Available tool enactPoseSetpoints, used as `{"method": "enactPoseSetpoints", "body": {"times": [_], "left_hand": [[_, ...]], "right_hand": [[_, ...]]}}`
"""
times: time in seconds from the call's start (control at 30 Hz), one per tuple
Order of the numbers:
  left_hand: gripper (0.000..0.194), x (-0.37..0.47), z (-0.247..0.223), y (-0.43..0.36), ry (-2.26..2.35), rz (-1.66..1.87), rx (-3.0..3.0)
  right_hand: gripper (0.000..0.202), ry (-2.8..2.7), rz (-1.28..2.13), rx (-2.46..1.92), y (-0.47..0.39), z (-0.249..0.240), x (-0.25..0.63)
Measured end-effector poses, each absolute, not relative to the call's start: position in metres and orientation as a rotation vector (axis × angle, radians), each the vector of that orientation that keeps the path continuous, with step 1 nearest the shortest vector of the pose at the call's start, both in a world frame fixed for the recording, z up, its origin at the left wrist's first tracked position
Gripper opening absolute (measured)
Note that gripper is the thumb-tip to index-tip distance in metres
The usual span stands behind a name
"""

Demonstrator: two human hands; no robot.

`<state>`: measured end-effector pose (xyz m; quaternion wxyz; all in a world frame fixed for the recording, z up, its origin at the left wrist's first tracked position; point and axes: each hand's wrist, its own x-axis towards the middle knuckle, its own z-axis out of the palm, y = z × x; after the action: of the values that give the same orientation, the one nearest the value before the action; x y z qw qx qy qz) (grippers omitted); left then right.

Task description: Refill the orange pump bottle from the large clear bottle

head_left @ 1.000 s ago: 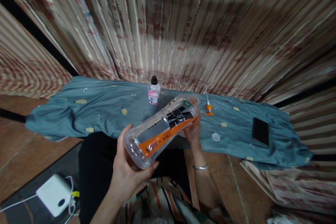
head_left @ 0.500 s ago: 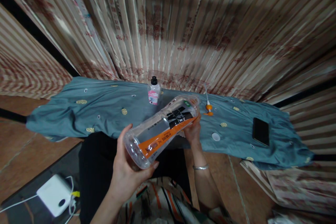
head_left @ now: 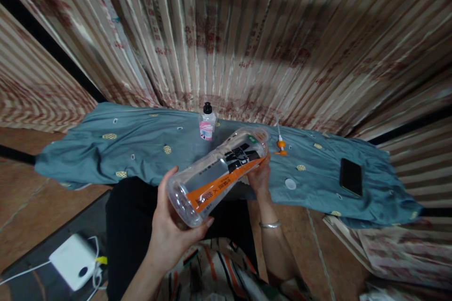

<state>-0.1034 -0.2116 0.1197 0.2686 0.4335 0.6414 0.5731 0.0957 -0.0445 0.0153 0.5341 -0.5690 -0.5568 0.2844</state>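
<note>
A large clear plastic bottle (head_left: 219, 174) with an orange and black label is held tilted above my lap, its base toward the lower left. My left hand (head_left: 173, 225) wraps round the base end. At the upper right end, my right hand (head_left: 259, 174) grips the bottle from below, its fingers partly hidden. Behind stands a small clear bottle (head_left: 206, 124) with a black cap and a pink label. An orange pump head (head_left: 281, 147) with a thin tube lies to the right, and a round white disc (head_left: 290, 184) is nearer me.
A black phone (head_left: 351, 177) lies on the right of the teal cloth (head_left: 141, 146). Pleated curtains (head_left: 226, 37) hang behind it. At the lower left, a white box with cables (head_left: 73, 261) rests on a dark surface.
</note>
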Motion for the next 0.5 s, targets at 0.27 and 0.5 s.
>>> {"method": "enactPoseSetpoints", "body": {"times": [0.27,0.5], "left_hand": [[0.099,-0.1036,0.1206,-0.2128,1.734,1.541,1.166],[0.099,-0.1040,0.1202,-0.2131,1.739,1.557,1.165]], "right_hand": [[0.057,-1.331,0.643,-1.352,-0.0436,0.0118,0.0972],[0.056,-1.335,0.625,-1.339,-0.0442,0.0123,0.0964]]}}
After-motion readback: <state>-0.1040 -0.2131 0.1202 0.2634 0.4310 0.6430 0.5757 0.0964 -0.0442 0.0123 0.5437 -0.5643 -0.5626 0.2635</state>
